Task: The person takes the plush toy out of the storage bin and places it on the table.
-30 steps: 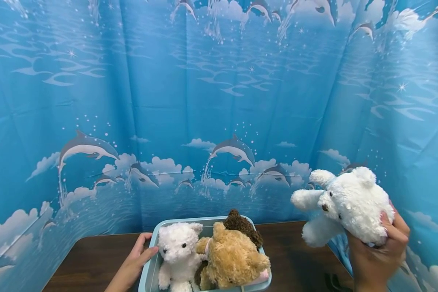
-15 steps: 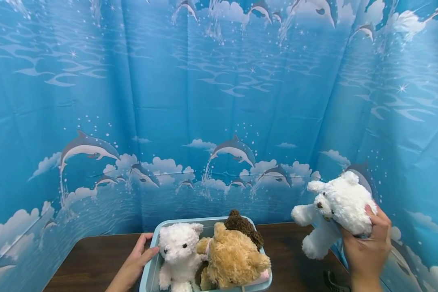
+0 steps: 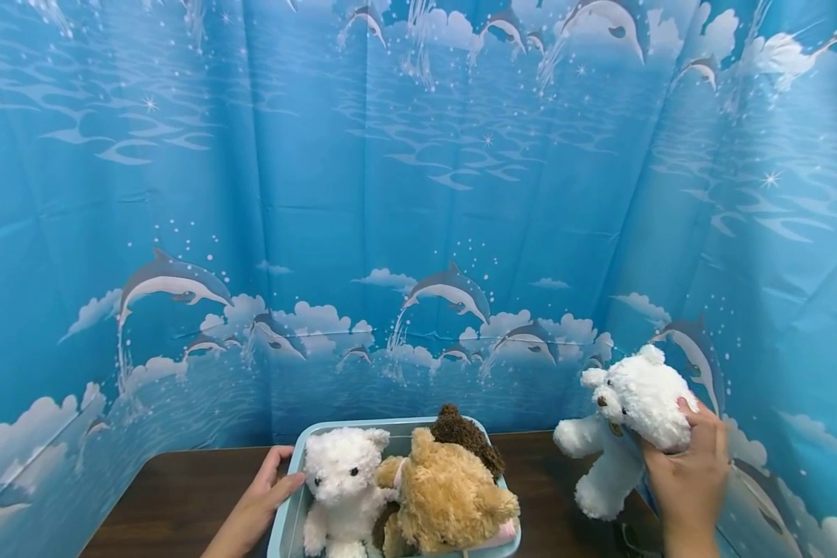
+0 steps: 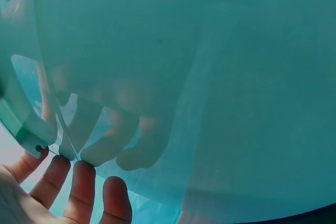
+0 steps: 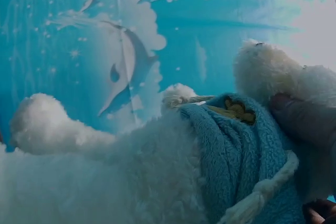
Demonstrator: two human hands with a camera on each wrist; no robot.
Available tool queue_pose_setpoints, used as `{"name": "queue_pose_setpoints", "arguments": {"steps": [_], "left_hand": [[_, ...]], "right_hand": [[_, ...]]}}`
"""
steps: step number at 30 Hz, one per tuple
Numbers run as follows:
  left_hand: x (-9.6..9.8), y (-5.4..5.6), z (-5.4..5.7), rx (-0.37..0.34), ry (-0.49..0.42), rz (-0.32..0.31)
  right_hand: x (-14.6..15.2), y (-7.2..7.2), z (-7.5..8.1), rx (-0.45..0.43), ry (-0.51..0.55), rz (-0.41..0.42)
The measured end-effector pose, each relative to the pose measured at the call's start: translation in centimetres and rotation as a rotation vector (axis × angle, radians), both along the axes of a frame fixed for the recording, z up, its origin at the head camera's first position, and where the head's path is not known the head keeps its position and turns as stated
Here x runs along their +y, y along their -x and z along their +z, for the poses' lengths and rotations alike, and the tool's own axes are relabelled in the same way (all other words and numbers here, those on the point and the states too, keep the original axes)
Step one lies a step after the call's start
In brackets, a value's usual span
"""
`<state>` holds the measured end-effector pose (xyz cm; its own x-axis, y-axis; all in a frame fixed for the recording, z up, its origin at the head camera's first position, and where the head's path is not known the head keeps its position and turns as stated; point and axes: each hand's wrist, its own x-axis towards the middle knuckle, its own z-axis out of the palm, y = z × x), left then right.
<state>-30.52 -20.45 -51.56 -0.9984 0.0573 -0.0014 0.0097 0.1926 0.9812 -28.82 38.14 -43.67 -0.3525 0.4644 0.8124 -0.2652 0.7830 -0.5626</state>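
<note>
Below the held white bear (image 3: 645, 403), a dark object (image 3: 626, 536) is indistinct.

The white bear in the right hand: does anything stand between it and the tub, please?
Nothing visible stands between the white bear in the right hand and the tub; inside, the tan toy lies by the side nearest the bear.

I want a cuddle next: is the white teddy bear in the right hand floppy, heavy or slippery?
The white teddy bear is probably soft, not very floppy: its plush limbs stick out. Likely light, since only the right hand holds it. Probably not slippery, as it looks shaggy.
</note>
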Motion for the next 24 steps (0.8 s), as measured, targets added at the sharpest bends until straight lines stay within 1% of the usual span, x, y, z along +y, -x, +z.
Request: {"name": "queue_pose_setpoints", "arguments": {"steps": [4, 6, 11, 15, 19, 24], "left_hand": [[0.0, 0.0, -0.1, 0.011, -0.007, -0.004], [0.0, 0.0, -0.1, 0.018, -0.011, -0.007], [0.1, -0.1, 0.0, 0.016, -0.013, -0.003], [0.1, -0.2, 0.0, 0.011, -0.019, 0.002], [0.1, -0.3, 0.1, 0.012, -0.017, -0.007], [0.1, -0.3, 0.0, 0.019, -0.009, -0.018]], "right_hand": [[0.3, 0.8, -0.6, -0.056, 0.038, -0.014], [0.6, 1.1, -1.1, -0.068, 0.047, -0.026], [1.3, 2.1, -2.4, -0.035, 0.060, -0.046], [1.6, 2.9, -3.6, -0.032, 0.083, -0.057], [1.8, 3.6, -4.6, -0.021, 0.071, -0.039], [1.6, 4.0, -5.5, -0.012, 0.078, -0.011]]}}
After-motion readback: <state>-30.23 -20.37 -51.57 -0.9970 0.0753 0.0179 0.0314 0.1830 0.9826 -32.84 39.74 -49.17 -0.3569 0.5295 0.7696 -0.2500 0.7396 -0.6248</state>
